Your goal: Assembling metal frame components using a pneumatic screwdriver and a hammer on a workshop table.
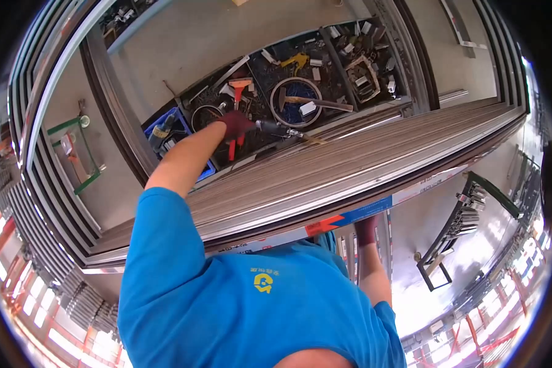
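Note:
My left hand (235, 124), in a dark red glove, reaches over the frame into a tool tray. Its fingers are closed around the rear of a power drill (275, 127) with a dark body, a silver chuck and a long thin bit pointing right. Red tool handles (232, 150) lie just below the glove, and an orange-headed scraper (240, 84) lies above it. My right hand (366, 231), also gloved, hangs beside the frame's near side; its fingers are hidden behind the edge.
A long stack of brown and silver profiles (349, 156) crosses in front of me. Beyond it, the dark tool tray (257, 104) holds a hammer (316, 102), a round ring-shaped container (272, 101), a yellow tool (296, 60) and metal pieces. A blue bin (207, 170) stands left.

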Motion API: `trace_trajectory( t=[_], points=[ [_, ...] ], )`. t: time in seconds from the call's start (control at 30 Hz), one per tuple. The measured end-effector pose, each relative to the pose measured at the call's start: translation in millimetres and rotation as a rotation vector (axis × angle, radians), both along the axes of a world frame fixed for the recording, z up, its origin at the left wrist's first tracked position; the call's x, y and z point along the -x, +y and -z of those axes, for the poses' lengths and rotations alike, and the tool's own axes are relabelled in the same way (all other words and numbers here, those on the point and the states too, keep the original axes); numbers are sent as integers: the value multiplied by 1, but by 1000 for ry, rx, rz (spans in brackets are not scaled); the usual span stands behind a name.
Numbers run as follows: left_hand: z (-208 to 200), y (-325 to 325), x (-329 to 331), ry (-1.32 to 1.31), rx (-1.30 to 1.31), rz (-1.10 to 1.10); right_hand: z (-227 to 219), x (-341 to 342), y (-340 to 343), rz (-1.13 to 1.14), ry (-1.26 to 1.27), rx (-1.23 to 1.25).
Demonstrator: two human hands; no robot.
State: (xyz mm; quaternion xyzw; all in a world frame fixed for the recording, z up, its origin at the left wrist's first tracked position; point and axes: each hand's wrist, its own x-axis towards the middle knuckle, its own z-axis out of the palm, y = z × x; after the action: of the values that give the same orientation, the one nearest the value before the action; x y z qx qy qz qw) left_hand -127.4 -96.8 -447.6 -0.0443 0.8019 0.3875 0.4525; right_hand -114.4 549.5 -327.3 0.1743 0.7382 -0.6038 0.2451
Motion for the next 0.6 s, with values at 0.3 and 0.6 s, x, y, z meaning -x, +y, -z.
trace_trajectory(
  t=[0.3, 0.6],
  points=[
    [125, 131, 1, -382, -81, -1445, 28, -53, -50, -904, 419, -609],
    [97, 128, -44, -211, -414, -1360, 17, -60, -58, -764, 247, -466]
  ],
)
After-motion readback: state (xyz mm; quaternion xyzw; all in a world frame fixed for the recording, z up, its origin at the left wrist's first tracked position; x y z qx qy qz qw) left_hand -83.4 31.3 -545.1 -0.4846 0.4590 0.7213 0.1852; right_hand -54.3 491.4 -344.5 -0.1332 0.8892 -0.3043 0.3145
